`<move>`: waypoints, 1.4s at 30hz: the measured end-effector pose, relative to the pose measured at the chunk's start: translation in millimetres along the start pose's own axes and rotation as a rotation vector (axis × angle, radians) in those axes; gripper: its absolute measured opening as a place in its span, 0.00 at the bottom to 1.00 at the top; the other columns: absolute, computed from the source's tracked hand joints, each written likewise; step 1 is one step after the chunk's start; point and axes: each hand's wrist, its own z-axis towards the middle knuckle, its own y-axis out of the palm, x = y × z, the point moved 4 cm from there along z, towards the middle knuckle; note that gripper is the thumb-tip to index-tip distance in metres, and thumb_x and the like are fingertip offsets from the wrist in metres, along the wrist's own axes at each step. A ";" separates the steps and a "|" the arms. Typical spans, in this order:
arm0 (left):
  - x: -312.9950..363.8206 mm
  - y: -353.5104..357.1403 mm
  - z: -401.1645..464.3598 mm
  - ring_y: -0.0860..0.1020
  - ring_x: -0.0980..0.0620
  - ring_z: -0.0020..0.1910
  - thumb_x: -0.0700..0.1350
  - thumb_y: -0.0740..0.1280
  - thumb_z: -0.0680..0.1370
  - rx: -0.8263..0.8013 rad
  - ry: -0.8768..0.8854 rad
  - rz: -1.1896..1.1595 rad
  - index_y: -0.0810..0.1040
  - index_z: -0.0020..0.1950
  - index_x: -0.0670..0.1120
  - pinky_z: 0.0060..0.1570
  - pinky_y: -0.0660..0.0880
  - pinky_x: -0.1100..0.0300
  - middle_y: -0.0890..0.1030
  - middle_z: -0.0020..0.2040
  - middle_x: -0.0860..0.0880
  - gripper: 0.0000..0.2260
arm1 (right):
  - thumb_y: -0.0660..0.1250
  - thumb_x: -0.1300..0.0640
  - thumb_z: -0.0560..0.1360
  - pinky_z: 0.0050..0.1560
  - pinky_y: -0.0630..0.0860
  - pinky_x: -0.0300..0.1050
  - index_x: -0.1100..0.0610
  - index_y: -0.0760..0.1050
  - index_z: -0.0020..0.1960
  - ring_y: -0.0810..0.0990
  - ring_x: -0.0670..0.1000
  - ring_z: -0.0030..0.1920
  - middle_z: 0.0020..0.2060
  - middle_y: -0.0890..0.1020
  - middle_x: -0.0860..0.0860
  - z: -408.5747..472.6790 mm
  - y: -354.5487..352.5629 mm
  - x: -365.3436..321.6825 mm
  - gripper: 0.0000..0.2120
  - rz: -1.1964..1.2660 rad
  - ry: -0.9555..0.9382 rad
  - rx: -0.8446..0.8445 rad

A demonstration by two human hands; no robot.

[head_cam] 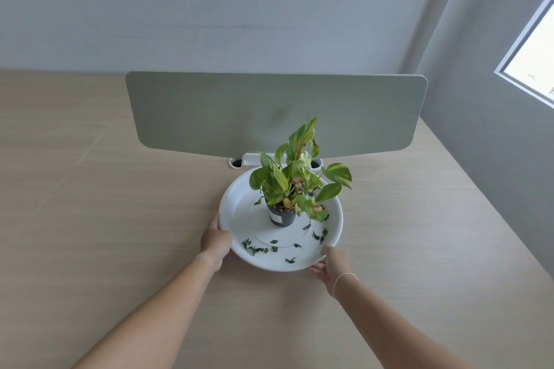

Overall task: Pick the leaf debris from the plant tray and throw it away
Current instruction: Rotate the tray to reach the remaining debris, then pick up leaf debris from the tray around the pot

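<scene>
A broad desk [120, 219] of pale wood grain fills the scene, with a smooth grey-green divider panel [269, 111] with rounded corners standing upright at its far side. Near the middle sits a round, glossy white plastic tray [239, 198] with a raised rim. On its centre stands a small dark pot [281, 216] holding a plant [299, 177] with yellow-streaked green leaves. Dark, curled leaf scraps [254, 249] lie scattered on the tray's near floor — mostly left and right. The left hand [214, 244] grips the tray's near-left rim; the right hand [332, 263] clasps the near-right rim.
</scene>
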 end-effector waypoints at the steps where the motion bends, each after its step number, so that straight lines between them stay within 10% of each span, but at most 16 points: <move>1: 1.4 -0.7 -1.1 0.77 0.43 0.55 0.30 0.54 0.72 0.005 0.017 0.037 0.70 0.69 0.52 0.54 0.77 0.49 0.79 0.54 0.47 0.29 | 0.53 0.67 0.75 0.24 0.79 0.43 0.65 0.67 0.65 0.81 0.59 0.38 0.55 0.79 0.65 1.2 -0.5 1.2 0.19 -0.001 -0.004 0.002; 4: 5.6 -3.1 -2.8 0.76 0.42 0.59 0.31 0.55 0.73 0.034 0.067 0.135 0.69 0.71 0.48 0.58 0.76 0.50 0.78 0.63 0.44 0.28 | 0.53 0.67 0.75 0.26 0.80 0.44 0.65 0.68 0.61 0.81 0.60 0.37 0.52 0.80 0.67 4.4 -1.6 5.6 0.15 -0.003 0.009 -0.015; 8: 13.4 -1.8 -9.0 0.71 0.42 0.67 0.30 0.56 0.75 0.039 0.127 0.299 0.64 0.74 0.42 0.58 0.71 0.57 0.71 0.70 0.41 0.27 | 0.55 0.66 0.75 0.28 0.76 0.45 0.65 0.71 0.46 0.72 0.53 0.21 0.23 0.71 0.56 0.2 -1.5 14.8 0.06 -0.169 0.005 -0.026; 15: 16.5 -3.9 -13.3 0.72 0.40 0.65 0.30 0.57 0.75 0.053 0.177 0.431 0.70 0.70 0.39 0.52 0.69 0.59 0.73 0.67 0.38 0.23 | 0.59 0.61 0.73 0.27 0.72 0.42 0.61 0.70 0.37 0.69 0.53 0.25 0.26 0.70 0.55 -3.7 -9.4 6.9 0.07 -0.457 -0.118 0.000; 22: 14.4 -2.3 -5.1 0.64 0.42 0.70 0.35 0.58 0.75 0.119 0.312 0.777 0.70 0.71 0.45 0.67 0.68 0.50 0.65 0.72 0.44 0.24 | 0.61 0.51 0.71 0.30 0.62 0.42 0.56 0.63 0.30 0.66 0.51 0.28 0.26 0.68 0.51 -8.7 -15.7 -24.6 0.15 -0.939 -0.466 0.175; 26: 14.9 8.8 -4.1 0.64 0.43 0.69 0.37 0.58 0.76 0.049 0.421 1.000 0.71 0.71 0.46 0.66 0.67 0.53 0.69 0.70 0.45 0.22 | 0.62 0.54 0.73 0.30 0.64 0.42 0.57 0.71 0.36 0.71 0.51 0.34 0.33 0.76 0.52 -10.8 -6.7 -43.3 0.10 -1.143 -0.640 0.191; 35: 12.4 26.4 -0.7 0.74 0.43 0.57 0.40 0.57 0.76 -0.110 0.475 1.372 0.77 0.57 0.41 0.57 0.68 0.56 0.77 0.57 0.43 0.14 | 0.61 0.52 0.75 0.64 0.66 0.43 0.53 0.75 0.60 0.71 0.52 0.61 0.57 0.78 0.49 1.9 17.1 -53.1 0.15 -1.670 -0.839 0.061; 42: 7.2 38.2 3.3 0.75 0.45 0.57 0.52 0.60 0.75 -0.198 0.456 1.443 0.76 0.57 0.44 0.71 0.59 0.53 0.77 0.56 0.45 0.16 | 0.61 0.56 0.74 0.67 0.63 0.45 0.56 0.73 0.62 0.71 0.55 0.62 0.58 0.76 0.53 8.2 31.3 -52.4 0.17 -1.911 -0.808 0.002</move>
